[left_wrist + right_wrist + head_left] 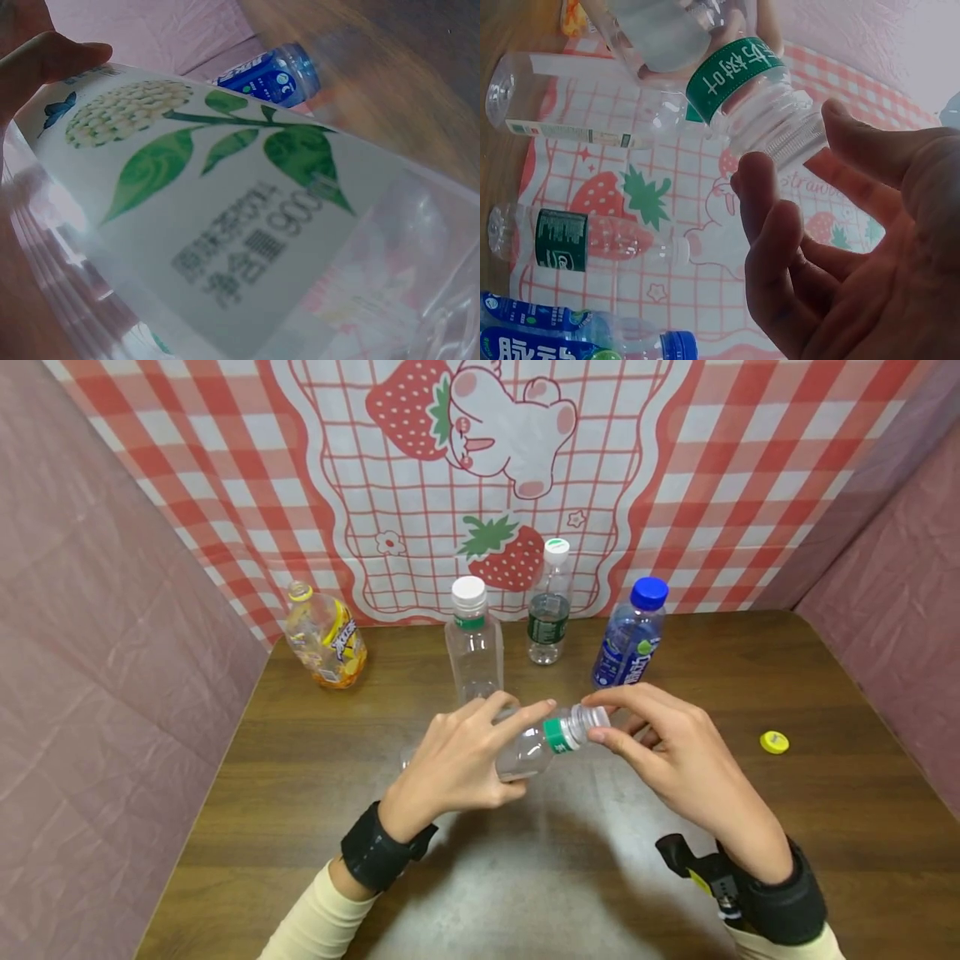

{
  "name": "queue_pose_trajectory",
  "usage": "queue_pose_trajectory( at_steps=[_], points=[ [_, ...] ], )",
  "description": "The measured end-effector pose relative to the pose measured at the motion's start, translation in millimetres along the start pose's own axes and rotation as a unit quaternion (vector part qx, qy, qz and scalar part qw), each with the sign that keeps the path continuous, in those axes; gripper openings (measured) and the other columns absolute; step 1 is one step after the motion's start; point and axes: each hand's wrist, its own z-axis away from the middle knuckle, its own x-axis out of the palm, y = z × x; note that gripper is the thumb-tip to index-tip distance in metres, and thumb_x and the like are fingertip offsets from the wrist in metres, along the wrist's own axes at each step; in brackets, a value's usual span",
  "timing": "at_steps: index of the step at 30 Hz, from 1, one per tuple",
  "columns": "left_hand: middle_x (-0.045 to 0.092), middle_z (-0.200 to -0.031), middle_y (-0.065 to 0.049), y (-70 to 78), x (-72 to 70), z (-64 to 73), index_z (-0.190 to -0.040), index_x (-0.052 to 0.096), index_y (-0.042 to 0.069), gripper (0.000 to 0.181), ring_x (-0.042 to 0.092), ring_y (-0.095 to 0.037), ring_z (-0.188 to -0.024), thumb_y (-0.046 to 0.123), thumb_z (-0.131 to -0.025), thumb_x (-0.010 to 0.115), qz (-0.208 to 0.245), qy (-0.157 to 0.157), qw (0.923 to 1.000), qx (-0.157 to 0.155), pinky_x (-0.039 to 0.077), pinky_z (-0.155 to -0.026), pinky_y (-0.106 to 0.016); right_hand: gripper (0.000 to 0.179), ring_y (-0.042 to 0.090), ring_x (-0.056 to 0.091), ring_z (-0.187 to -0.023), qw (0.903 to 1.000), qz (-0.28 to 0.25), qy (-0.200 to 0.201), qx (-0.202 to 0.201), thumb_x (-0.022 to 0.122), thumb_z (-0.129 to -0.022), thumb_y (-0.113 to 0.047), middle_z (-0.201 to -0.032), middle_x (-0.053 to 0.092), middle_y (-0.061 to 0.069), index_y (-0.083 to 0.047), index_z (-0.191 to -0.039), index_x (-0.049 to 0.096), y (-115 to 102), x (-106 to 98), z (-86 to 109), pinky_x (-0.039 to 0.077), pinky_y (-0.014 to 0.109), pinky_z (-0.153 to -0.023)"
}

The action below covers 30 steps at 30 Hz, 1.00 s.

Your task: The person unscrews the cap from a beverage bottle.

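Note:
My left hand (468, 756) grips a large clear plastic bottle (525, 752) round its body, tilted almost sideways with its neck toward the right. A green band (735, 79) circles the bottle's shoulder. In the left wrist view its white label (225, 210) shows green leaves and a pale flower head. My right hand (671, 747) pinches the clear ribbed end (780, 135) of the neck between thumb and index finger, the other fingers curled below in the right wrist view. The bottle's base is mostly hidden behind the left hand.
Behind the hands stand a white-capped clear bottle (476, 652), a smaller green-labelled bottle (549, 618) and a blue-capped bottle (630, 635). An uncapped yellow-labelled bottle (326, 639) is at left. A yellow cap (774, 742) lies at right on the wooden table (840, 827).

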Motion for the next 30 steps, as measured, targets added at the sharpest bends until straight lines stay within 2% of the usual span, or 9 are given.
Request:
queue_pose_trajectory(
  at_steps=[5,13,21,26,30],
  points=[
    [0.052,-0.111,0.000,0.1,-1.0,0.1,-0.146,0.041,0.033,0.095,0.046,-0.009,-0.070,0.056,-0.059,0.072,0.005,0.003,1.0000,0.000,0.036,-0.043,-0.020,0.044,-0.001,0.056,-0.069,0.9998,-0.005,0.004,-0.018,0.074,-0.080,-0.016,-0.103,0.061,-0.008,-0.014,-0.121,0.059,0.4,-1.8,-0.5,0.048,0.020,-0.053],
    [0.053,-0.112,0.000,0.2,-2.8,0.0,-0.145,0.042,0.033,0.093,0.047,-0.009,-0.071,0.055,-0.059,0.070,0.006,0.009,0.9999,0.001,0.036,-0.043,-0.021,0.048,0.005,0.057,-0.085,0.9958,-0.036,0.007,-0.084,0.078,-0.072,-0.001,-0.113,0.059,-0.001,-0.008,-0.117,0.064,-2.6,-4.0,-3.6,0.050,0.019,-0.066],
    [0.052,-0.109,0.003,1.0,-0.7,-2.1,-0.144,0.042,0.033,0.092,0.047,-0.009,-0.072,0.054,-0.059,0.070,0.014,0.011,0.9998,0.003,0.037,-0.044,-0.022,0.051,0.011,0.058,-0.096,0.9943,-0.054,0.011,-0.092,0.078,-0.067,0.008,-0.116,0.059,0.001,-0.005,-0.115,0.065,-5.8,-7.8,-1.1,0.049,0.019,-0.074],
    [0.052,-0.109,0.003,1.0,-0.1,-1.2,-0.145,0.041,0.033,0.092,0.046,-0.008,-0.071,0.055,-0.060,0.070,0.022,0.007,0.9997,-0.001,0.036,-0.042,-0.021,0.052,0.015,0.058,-0.097,0.9922,-0.063,0.020,-0.106,0.076,-0.063,0.015,-0.114,0.060,0.005,0.000,-0.112,0.065,-22.2,-13.4,-4.5,0.049,0.020,-0.075],
    [0.052,-0.108,0.005,0.2,-4.2,0.1,-0.145,0.039,0.034,0.094,0.046,-0.007,-0.071,0.054,-0.059,0.071,0.032,0.008,0.9994,-0.010,0.035,-0.042,-0.022,0.052,0.017,0.059,-0.093,0.9899,-0.074,0.044,-0.113,0.075,-0.060,0.020,-0.110,0.060,0.012,0.007,-0.109,0.063,-32.6,-19.1,-7.1,0.049,0.019,-0.073]
  ],
)
